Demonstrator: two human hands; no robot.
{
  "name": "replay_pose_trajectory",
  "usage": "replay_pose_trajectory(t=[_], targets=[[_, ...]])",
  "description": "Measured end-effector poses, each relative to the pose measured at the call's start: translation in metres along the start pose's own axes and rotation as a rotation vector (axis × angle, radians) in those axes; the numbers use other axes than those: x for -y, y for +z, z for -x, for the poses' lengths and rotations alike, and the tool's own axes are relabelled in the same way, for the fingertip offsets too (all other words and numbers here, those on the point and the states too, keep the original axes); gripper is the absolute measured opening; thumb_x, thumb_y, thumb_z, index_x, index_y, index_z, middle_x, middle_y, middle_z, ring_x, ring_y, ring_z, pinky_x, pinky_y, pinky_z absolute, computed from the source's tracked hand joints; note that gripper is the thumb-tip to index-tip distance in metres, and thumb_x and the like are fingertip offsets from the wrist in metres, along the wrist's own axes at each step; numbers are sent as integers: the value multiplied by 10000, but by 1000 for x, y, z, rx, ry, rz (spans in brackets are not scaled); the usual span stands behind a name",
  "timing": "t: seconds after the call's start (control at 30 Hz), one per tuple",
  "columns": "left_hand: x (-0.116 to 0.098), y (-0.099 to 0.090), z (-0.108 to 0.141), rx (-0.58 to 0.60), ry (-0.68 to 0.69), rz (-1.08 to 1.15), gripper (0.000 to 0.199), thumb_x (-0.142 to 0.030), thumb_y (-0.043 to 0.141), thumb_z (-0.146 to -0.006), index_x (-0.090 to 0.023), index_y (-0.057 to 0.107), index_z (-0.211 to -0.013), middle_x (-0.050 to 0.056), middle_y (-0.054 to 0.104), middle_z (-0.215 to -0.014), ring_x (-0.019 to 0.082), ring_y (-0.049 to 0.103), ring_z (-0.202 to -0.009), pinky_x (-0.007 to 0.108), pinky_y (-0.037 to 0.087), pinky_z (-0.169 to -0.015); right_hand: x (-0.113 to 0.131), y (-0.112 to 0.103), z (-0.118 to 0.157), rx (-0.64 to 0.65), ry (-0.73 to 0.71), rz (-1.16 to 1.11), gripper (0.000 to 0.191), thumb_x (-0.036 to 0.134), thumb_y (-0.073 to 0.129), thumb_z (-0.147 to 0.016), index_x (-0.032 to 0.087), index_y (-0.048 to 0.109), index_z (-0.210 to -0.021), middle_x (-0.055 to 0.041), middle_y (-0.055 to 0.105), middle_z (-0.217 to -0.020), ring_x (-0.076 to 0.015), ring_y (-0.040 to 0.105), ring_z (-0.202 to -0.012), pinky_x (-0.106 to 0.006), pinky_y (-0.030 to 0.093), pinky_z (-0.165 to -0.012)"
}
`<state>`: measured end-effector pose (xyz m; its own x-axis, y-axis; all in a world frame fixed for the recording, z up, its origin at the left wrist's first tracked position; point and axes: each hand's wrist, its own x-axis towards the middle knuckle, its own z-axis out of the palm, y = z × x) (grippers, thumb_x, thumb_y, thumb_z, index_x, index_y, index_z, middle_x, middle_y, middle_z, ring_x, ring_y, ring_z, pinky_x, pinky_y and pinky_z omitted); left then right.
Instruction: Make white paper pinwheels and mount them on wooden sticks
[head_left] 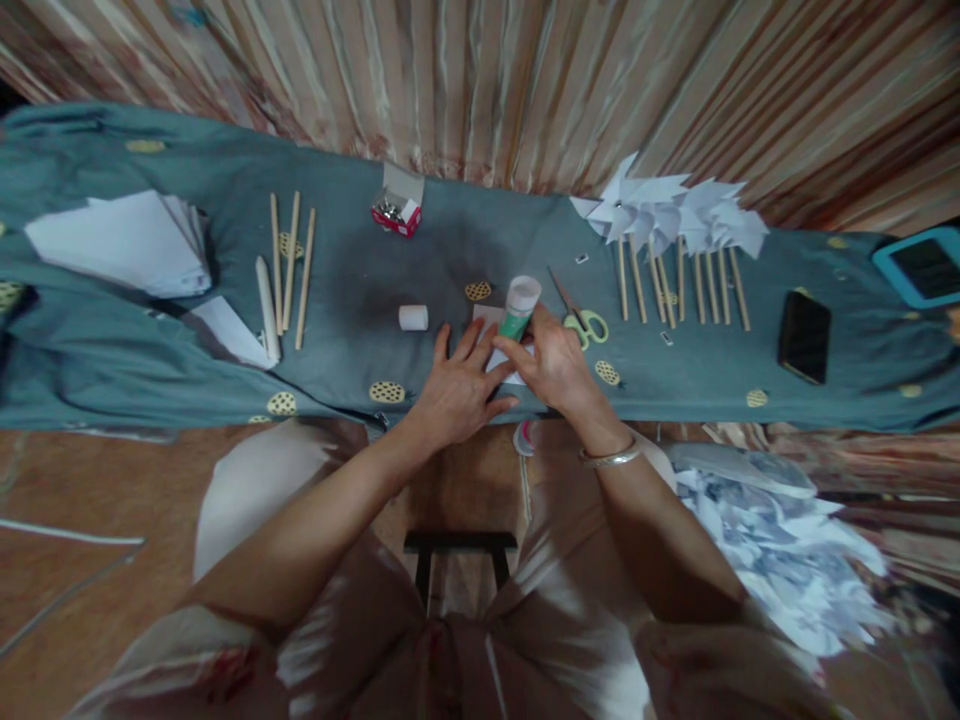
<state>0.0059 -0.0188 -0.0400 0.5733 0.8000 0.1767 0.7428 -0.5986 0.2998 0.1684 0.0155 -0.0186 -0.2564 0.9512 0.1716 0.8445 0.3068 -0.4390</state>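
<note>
My right hand [551,358] is closed round a green and white glue stick [517,308], tilted over a small piece of white paper [512,367]. Flat on that paper lies my left hand [461,390], its fingers spread. A white cap [413,318] rests on the cloth to the left of my hands. Just beyond my right hand are scissors with light green handles [586,327]. The glue stick's lower end is hidden by my fingers.
White sheets [124,245] and wooden sticks [290,262] lie left on the green cloth [337,270]. A red box [397,215] holds small metal pieces. Paper pinwheels [682,212] on sticks, a black phone [805,337] and a blue-framed device [926,267] are right. Paper scraps [795,560] fill a bag below.
</note>
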Motion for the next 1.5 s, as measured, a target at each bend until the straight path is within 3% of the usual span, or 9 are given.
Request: replay_pose_trajectory(t=[0.27, 0.77, 1.5], targets=[[-1, -3, -1, 39, -12, -14, 510, -506, 561, -897, -246, 564, -1336, 199, 396, -1529, 407, 308, -1434, 698, 204, -1104, -6, -3, 7, -26, 28, -106, 456, 590, 457, -919, 173, 552, -1077, -69, 652, -749, -225, 607, -678, -343, 464, -658], [-1, -2, -2, 52, -9, -29, 523, -514, 557, -898, -278, 533, -1364, 182, 381, -1541, 404, 284, -1444, 698, 202, -1098, -12, 2, 10, -104, 95, -132, 415, 600, 507, -880, 201, 549, -982, -75, 679, -766, -264, 650, -731, -373, 481, -673], [-1, -3, -1, 29, -9, 26, 494, -491, 556, -906, -273, 552, -1349, 182, 378, -1545, 396, 279, -1449, 711, 170, -1102, -9, 4, 1, -144, 149, -185, 376, 549, 556, -867, 210, 548, -1031, -73, 704, -828, -263, 663, -764, -376, 499, -704]])
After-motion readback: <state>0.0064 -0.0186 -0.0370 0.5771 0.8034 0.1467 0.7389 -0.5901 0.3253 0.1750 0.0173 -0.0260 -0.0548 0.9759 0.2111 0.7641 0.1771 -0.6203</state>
